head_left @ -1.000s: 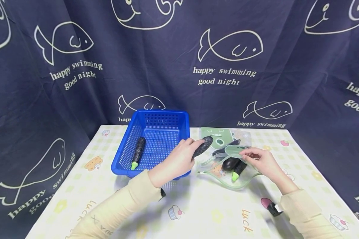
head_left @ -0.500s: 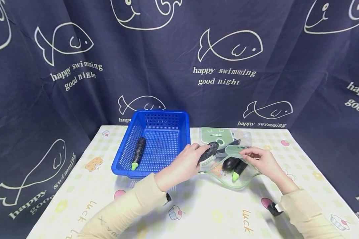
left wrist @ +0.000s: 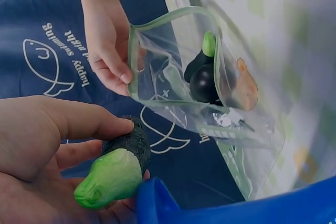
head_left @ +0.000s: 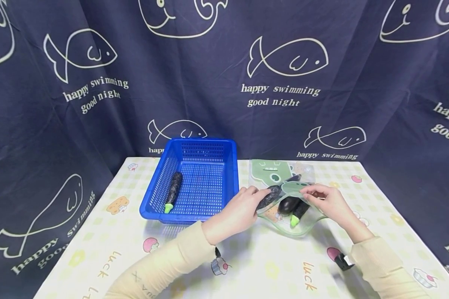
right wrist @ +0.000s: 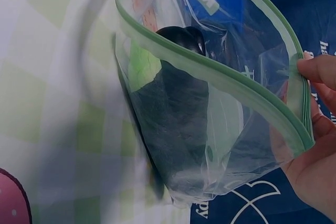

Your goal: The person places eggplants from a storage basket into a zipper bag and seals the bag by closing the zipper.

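Note:
In the head view my left hand (head_left: 239, 209) grips a dark, bumpy eggplant (head_left: 269, 197), which overlaps the left side of a clear zip bag (head_left: 297, 234). Its green stem end (left wrist: 110, 179) points toward the left wrist camera, thumb and fingers around the dark body. My right hand (head_left: 331, 205) pinches the bag's green zip rim (right wrist: 302, 85), and the mouth gapes wide. Inside the bag lie a glossy, round dark eggplant (left wrist: 203, 83) and a long one with a green stem (head_left: 295, 219); bag prints partly cover what lies deeper.
A blue plastic basket (head_left: 232, 166) stands left of the bag, with another bumpy, green-stemmed eggplant (head_left: 174, 189) along its left side. A dark blue curtain (head_left: 224, 112) hangs behind the checked tablecloth (head_left: 269, 270).
My left hand has moved right and slightly down with the eggplant, from beside the basket to the bag's left side. The right hand and bag stay in place.

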Available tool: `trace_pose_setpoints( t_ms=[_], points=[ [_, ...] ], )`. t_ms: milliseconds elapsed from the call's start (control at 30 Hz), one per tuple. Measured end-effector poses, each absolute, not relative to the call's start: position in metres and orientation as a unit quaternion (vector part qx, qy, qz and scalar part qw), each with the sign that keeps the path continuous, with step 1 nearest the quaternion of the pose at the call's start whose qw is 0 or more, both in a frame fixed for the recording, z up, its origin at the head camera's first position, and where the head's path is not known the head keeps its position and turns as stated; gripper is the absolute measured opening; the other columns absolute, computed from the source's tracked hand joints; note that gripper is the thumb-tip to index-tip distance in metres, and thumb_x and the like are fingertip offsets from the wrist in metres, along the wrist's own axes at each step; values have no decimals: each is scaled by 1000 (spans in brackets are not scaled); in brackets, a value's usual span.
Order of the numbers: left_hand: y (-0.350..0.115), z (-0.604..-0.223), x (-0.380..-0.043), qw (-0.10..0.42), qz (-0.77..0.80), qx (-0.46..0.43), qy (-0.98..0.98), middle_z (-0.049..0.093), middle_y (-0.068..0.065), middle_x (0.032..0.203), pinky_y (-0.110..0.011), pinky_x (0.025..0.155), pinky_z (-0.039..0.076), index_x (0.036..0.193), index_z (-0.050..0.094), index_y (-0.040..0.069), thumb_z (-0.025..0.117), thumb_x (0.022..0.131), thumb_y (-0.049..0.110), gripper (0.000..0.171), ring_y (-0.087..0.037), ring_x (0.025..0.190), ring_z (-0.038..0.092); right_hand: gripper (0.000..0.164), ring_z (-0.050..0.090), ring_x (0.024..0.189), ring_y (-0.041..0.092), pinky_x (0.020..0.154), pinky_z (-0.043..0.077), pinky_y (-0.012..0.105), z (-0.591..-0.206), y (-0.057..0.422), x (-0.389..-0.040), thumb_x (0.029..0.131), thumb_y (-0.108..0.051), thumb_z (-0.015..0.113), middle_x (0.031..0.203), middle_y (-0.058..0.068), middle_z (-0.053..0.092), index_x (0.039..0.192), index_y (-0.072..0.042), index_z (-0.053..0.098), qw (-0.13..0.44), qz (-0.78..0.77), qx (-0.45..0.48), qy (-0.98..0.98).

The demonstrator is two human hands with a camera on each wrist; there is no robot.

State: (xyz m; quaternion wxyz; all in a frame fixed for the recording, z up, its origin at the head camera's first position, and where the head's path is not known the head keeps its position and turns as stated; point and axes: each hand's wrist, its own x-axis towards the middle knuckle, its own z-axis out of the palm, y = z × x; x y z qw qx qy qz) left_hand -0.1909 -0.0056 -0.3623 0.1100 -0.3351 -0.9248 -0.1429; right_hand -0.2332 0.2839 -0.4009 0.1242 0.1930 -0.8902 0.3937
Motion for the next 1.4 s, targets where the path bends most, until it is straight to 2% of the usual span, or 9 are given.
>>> trace_pose_setpoints(
  t_ms=[633, 900, 1133, 1400],
  points=[
    [7, -375, -191, 76, -134, -343, -927, 59, -4, 109, -26, 80, 46, 137, 47, 18, 67, 81, 6, 60, -18, 92, 53, 14, 60, 80, -6, 66, 48, 14, -400, 283, -234, 87, -10, 66, 102, 14, 69, 100, -8, 71, 118, 390, 191, -893],
    [16, -377, -189, 74, -134, -344, -927, 59, -4, 107, -28, 80, 47, 137, 47, 18, 68, 79, 5, 63, -19, 91, 54, 17, 60, 79, -4, 64, 47, 13, -403, 284, -237, 85, -6, 68, 103, 14, 69, 101, -6, 71, 123, 389, 189, -893],
    [23, -378, -188, 66, -125, -338, -930, 59, -3, 115, -27, 82, 48, 138, 45, 20, 69, 82, 10, 62, -18, 96, 54, 14, 59, 79, -5, 65, 47, 13, -401, 283, -235, 86, -9, 67, 101, 14, 69, 100, -6, 71, 125, 387, 191, -893],
    [31, -382, -186, 76, -128, -347, -926, 58, -2, 111, -24, 78, 47, 138, 46, 20, 68, 85, 16, 57, -16, 91, 53, 13, 59, 80, -7, 66, 47, 12, -400, 283, -235, 86, -10, 67, 102, 15, 68, 99, -7, 71, 136, 391, 196, -889]
  ],
)
